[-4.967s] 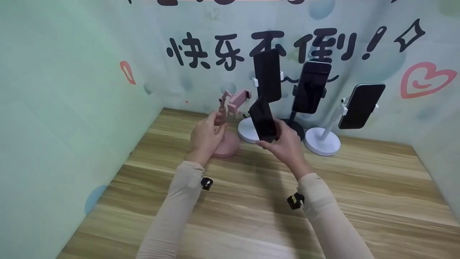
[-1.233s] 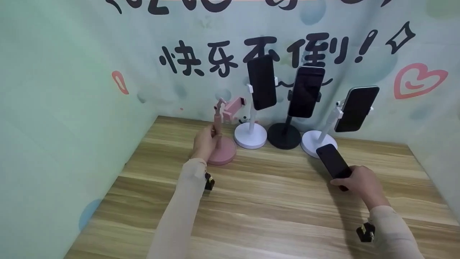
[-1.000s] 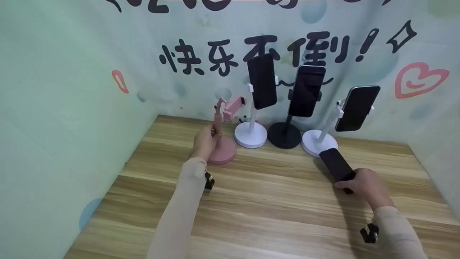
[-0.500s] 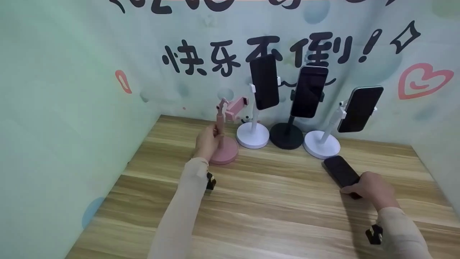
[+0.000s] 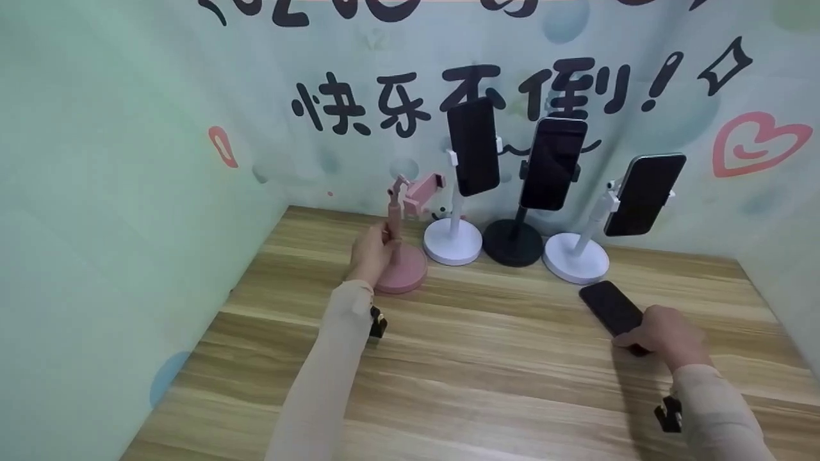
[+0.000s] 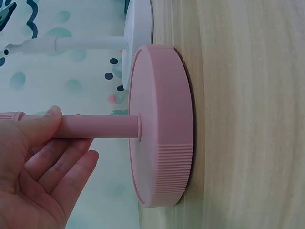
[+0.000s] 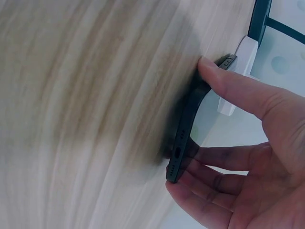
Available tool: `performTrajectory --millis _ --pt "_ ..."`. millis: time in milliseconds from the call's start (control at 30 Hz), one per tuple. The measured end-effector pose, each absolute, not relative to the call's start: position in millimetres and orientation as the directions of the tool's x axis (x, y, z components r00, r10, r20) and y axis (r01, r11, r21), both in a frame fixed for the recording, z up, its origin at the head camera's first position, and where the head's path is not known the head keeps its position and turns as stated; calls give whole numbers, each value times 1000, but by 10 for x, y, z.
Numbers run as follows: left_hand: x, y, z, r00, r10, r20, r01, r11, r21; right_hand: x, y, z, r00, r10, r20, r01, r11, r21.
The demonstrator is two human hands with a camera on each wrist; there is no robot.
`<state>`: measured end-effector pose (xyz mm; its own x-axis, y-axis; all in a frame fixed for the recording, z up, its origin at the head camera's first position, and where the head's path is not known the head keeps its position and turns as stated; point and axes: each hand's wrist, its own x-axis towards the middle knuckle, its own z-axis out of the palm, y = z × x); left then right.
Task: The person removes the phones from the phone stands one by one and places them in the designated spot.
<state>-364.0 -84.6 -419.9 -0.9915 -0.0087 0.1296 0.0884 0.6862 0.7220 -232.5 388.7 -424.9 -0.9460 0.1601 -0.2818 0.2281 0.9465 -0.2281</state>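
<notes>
At the left of the row, my left hand [image 5: 371, 253] pinches the pole of a pink phone stand [image 5: 402, 272] whose clamp holds no phone. In the left wrist view, thumb and fingers are round the pink pole [image 6: 102, 127] just above the wide round base. On the right, my right hand [image 5: 669, 336] grips the near end of a black phone [image 5: 612, 307] by its two long edges. Its screen faces up, and it lies low at the table surface. The right wrist view shows the phone's bottom edge [image 7: 177, 155] between thumb and fingers, close to the wood.
Right of the pink stand are a white stand [image 5: 453, 242], a black stand [image 5: 512, 243] and another white stand [image 5: 576, 259], each bearing a phone. A printed cloth backdrop [image 5: 359, 160] rises behind the wooden table [image 5: 487, 358].
The phone in my right hand has gone from upright beside the pink stand, over to the right and down to the table. My left hand stays on the pink pole, slightly lower.
</notes>
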Motion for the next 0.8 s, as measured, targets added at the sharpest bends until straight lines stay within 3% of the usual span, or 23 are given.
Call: performTrajectory --millis 300,567,800 --pt "-3649 -842 -4231 -993 -23 120 72 679 730 -2318 3917 -4295 -964 104 -244 161 960 -230" --pt "-3654 -859 -4249 -992 -24 123 73 688 722 -2320 3915 -4319 -957 119 -265 188 948 -256" --pt "-3663 -852 -4208 -993 -10 115 77 680 729 -2294 3933 -4296 -970 120 -210 175 948 -264"
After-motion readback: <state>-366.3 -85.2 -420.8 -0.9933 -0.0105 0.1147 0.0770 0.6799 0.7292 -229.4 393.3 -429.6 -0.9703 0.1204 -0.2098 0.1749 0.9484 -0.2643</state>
